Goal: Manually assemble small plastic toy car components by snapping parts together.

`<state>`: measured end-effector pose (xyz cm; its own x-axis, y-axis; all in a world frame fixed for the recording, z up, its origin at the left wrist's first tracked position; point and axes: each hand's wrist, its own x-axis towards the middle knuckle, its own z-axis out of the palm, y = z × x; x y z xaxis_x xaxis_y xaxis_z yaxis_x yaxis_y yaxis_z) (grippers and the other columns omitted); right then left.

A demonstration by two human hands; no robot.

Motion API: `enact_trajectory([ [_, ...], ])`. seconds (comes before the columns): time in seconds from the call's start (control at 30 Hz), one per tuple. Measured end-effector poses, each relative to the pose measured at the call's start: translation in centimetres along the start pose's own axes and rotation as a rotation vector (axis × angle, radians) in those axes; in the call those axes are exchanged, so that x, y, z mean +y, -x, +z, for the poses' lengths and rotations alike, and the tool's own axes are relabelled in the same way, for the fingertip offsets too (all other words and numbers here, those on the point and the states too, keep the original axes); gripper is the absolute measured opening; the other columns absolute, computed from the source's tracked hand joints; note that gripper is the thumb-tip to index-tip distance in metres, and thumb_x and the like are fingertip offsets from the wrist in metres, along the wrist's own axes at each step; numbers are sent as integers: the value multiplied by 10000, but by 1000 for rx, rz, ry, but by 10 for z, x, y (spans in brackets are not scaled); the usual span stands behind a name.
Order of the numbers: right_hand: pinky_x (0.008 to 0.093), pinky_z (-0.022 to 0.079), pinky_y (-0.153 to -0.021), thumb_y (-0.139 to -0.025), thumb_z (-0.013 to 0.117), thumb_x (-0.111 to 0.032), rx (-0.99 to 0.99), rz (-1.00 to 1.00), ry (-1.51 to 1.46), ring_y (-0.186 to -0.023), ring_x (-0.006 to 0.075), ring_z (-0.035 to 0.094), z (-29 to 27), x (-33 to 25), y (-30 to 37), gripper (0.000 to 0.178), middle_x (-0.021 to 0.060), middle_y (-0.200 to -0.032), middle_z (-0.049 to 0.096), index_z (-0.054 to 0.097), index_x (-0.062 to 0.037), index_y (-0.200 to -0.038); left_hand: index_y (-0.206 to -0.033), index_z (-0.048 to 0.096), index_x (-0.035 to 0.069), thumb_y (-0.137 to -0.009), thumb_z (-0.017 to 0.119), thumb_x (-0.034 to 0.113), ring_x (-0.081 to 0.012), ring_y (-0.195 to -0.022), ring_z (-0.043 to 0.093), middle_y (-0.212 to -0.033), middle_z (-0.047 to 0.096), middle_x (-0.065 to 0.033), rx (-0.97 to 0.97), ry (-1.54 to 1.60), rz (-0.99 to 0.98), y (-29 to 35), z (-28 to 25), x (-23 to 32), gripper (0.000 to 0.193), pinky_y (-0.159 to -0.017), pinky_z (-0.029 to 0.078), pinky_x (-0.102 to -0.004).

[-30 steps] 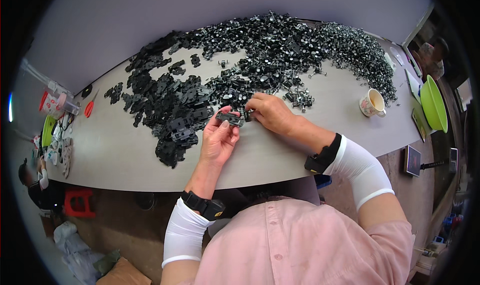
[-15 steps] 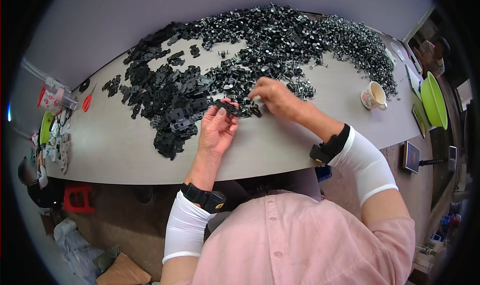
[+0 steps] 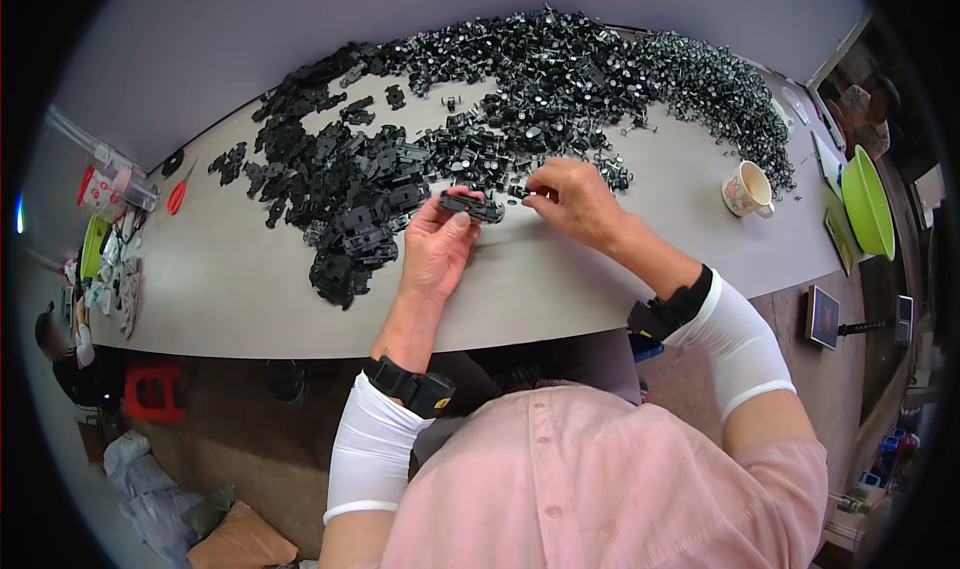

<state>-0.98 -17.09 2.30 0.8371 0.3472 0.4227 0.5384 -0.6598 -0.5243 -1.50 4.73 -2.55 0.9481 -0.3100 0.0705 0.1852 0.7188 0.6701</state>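
Observation:
My left hand (image 3: 438, 254) grips a flat black plastic toy car chassis (image 3: 472, 207) between thumb and fingers, above the table's middle. Just right of it, my right hand (image 3: 575, 201) is closed in a pinch at a small dark wheel axle (image 3: 522, 197), partly hidden by the fingertips. Beyond the left hand spreads a heap of similar black chassis (image 3: 350, 199). Behind both hands lies a big pile of black wheels on metal axles (image 3: 540, 99), some touching the chassis heap.
Small silvery metal pins (image 3: 720, 94) are piled at the back right. A flowered cup (image 3: 742, 191) with a brownish drink and a green basin (image 3: 867, 201) stand right. Red scissors (image 3: 178, 195) lie left. Another person (image 3: 75, 364) sits far left near a red stool (image 3: 153, 393).
My right hand has drawn back slightly from the pile, its fingers pinched at a wheel axle. My left hand has shifted a little right, turning the chassis into clearer view.

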Motion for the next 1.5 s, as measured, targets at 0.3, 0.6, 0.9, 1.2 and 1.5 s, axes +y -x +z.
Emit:
enact_trajectory([
  [0.3,367,468,-540,-715,683,-40,41,-129,-89,-598,280,583,8,-32,-10,122,132,-702,580,581,18,-752,-1284,513,10,-825,603,-72,-108,-788,601,-956,625,-44,-2,-272,6,7,19,-3,475,-725,523,-236],
  [0.6,414,469,-565,-691,654,-60,-128,-129,49,-654,345,594,7,-39,-20,105,160,-701,590,587,21,-703,-1290,504,5,-822,563,-106,-87,-820,592,-979,619,-30,-4,-536,63,8,23,-6,485,-737,539,-236],
  [0.9,413,480,-585,-687,666,-74,20,-200,-36,-674,334,589,16,-26,-21,109,136,-703,576,587,-4,-715,-1207,527,-35,-862,561,-33,-138,-900,615,-1068,604,-87,-39,-463,39,5,30,-3,347,-797,554,-293],
  [1.2,332,470,-573,-735,693,-9,166,-60,-167,-654,247,597,-23,29,-37,82,100,-713,587,638,-9,-796,-973,584,-39,-905,557,35,-207,-804,652,-913,633,-114,145,-399,55,-48,14,27,104,-712,594,-341],
  [1.5,389,476,-631,-721,685,-76,-96,-82,158,-726,287,593,-33,54,-21,46,65,-767,601,646,-70,-745,-991,581,-20,-885,605,51,-230,-734,678,-879,644,-121,76,-343,-34,-67,21,16,130,-631,599,-308],
])
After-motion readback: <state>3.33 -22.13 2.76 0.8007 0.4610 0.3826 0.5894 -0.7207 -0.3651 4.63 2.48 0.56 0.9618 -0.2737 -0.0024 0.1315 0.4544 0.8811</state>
